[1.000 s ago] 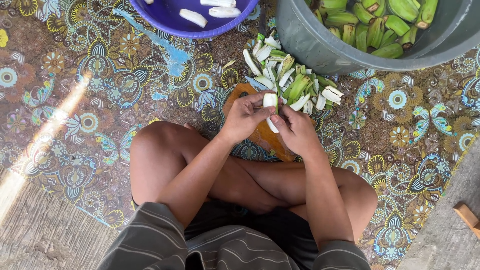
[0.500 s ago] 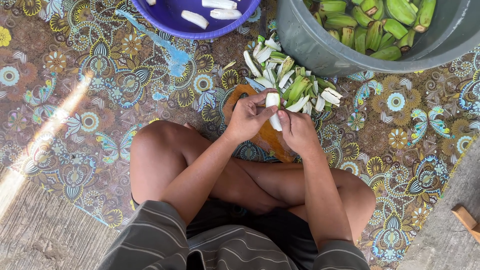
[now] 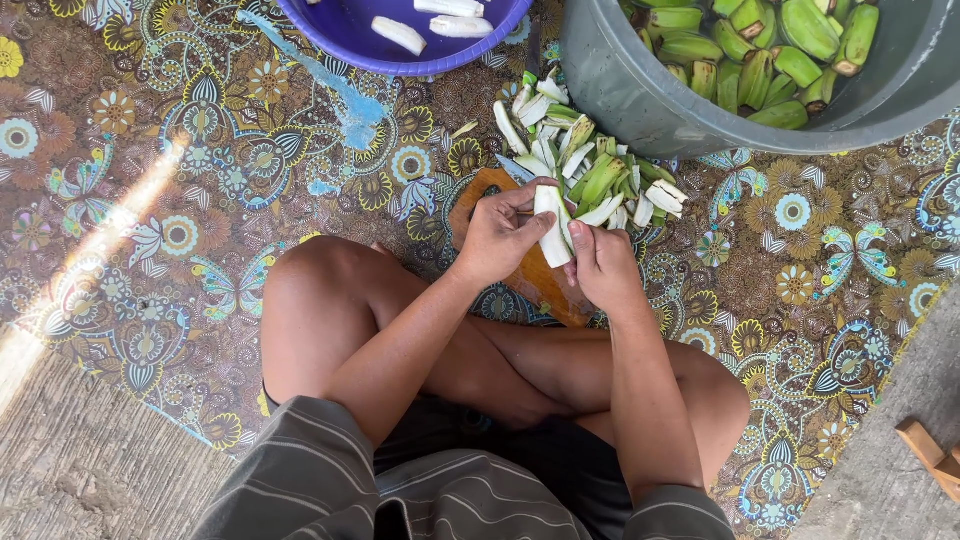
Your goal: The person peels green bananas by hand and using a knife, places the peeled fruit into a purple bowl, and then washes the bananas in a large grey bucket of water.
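Step in hand: peeling. Left hand (image 3: pixel 497 238) and right hand (image 3: pixel 602 266) both grasp one pale peeled banana (image 3: pixel 551 226), fingers closed around it, held just above the wooden cutting board (image 3: pixel 530 280). Beyond the board lies the peel pile (image 3: pixel 585 175). Farther off stand the purple basin (image 3: pixel 420 45) with peeled pieces and the grey tub (image 3: pixel 640 95) of green bananas. Stripping the last peel likely calls for a firm pinch.
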